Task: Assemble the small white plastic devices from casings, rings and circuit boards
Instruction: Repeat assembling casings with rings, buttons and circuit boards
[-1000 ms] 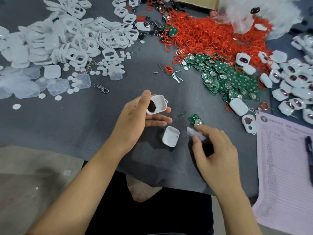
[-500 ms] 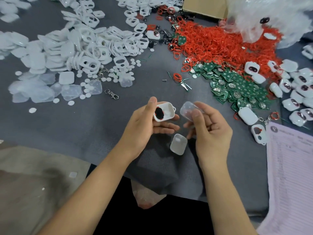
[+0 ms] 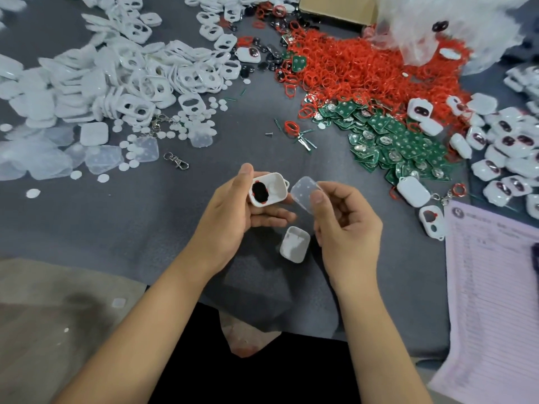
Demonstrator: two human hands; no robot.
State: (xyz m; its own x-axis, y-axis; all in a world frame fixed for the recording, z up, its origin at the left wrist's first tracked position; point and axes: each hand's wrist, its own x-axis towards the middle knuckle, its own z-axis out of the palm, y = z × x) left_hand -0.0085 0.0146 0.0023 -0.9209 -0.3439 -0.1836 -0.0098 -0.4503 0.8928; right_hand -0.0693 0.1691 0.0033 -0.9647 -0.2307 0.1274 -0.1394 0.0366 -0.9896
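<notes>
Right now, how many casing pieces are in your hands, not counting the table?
2. The left hand holds a white casing with a black insert; the right hand pinches a clear cover. Another white casing half lies on the table below.

A dark grey mat (image 3: 116, 223) covers the work surface, its near edge hanging in soft folds. Beneath it at lower left shows a bare brownish tabletop (image 3: 43, 330), worn and speckled with small white bits. A cardboard box (image 3: 335, 7) stands at the far edge. The light is even and soft, casting only faint shadows.
</notes>
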